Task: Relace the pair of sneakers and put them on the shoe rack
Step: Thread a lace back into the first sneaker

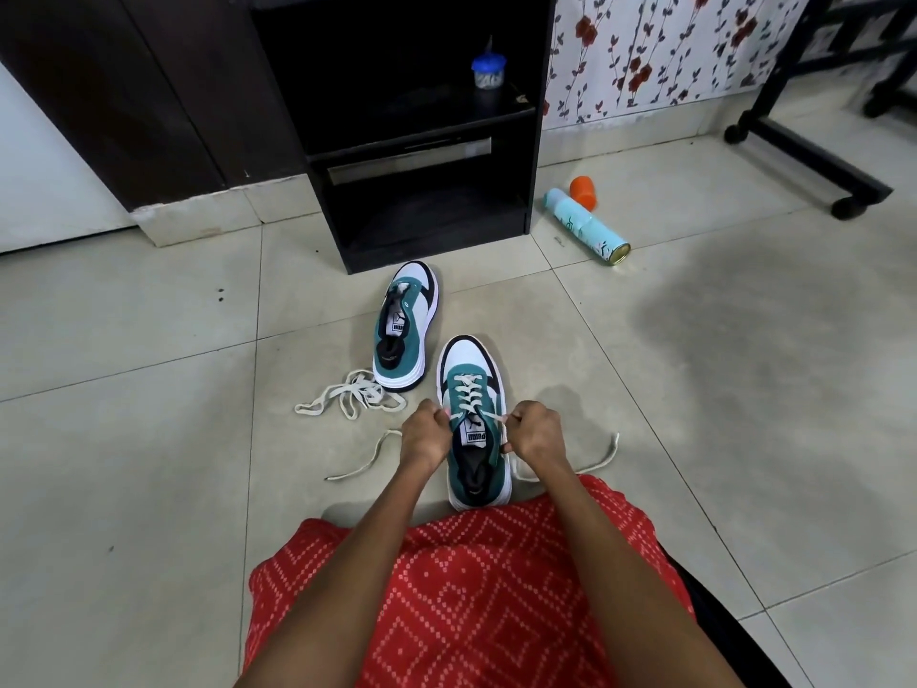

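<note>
Currently, a person is sitting on a pale tiled floor (pixel 149 439), looking down over a red patterned garment (pixel 471 588) covering their lap. Both arms are reaching forward to the near sneaker (pixel 469 360), a teal and white shoe standing upright on the floor just in front of them. The left hand (pixel 426 432) is curling its fingers around the cream lace (pixel 469 389) at the shoe's left side, and the right hand (pixel 538 432) is pinching the same lace at the right. The lace ends are trailing on the tiles on either side. The far sneaker (pixel 407 320) is standing unlaced just ahead, with a loose lace (pixel 347 397) lying beside its heel. Behind it is standing a black shoe rack (pixel 431 248). A spray can (pixel 588 225) is lying to the right.
</note>
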